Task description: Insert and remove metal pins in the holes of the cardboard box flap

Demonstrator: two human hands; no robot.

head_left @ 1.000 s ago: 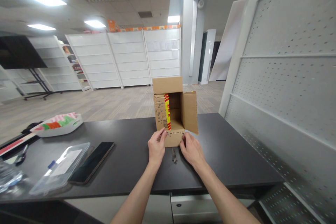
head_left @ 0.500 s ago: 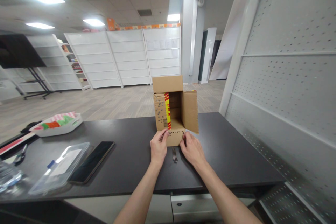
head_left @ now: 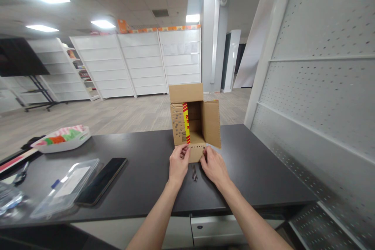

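An open cardboard box [head_left: 196, 126] stands on the dark table with its flaps spread. Its lower front flap [head_left: 197, 155] hangs toward me and carries a row of dark holes or screw heads. At the flap's left end my left hand [head_left: 179, 164] is closed in a pinch; whatever is between its fingertips is too small to make out. My right hand [head_left: 215, 165] has curled fingers closed on the flap's right edge. Several long screws or nails [head_left: 194, 172] lie on the table between my hands. The box's left flap [head_left: 177, 125] bears many grey round heads and yellow-red tape.
To the left lie a black phone [head_left: 102, 181] and a clear plastic case [head_left: 66, 189]. Farther back is a white basket [head_left: 61, 147] with colourful contents. A perforated white panel [head_left: 316, 86] rises along the right. The table [head_left: 140, 187] has its front edge near me.
My left hand has shifted slightly right along the front flap, covering more of its left end. The right hand stays at the flap's right edge. The view has tilted very slightly.
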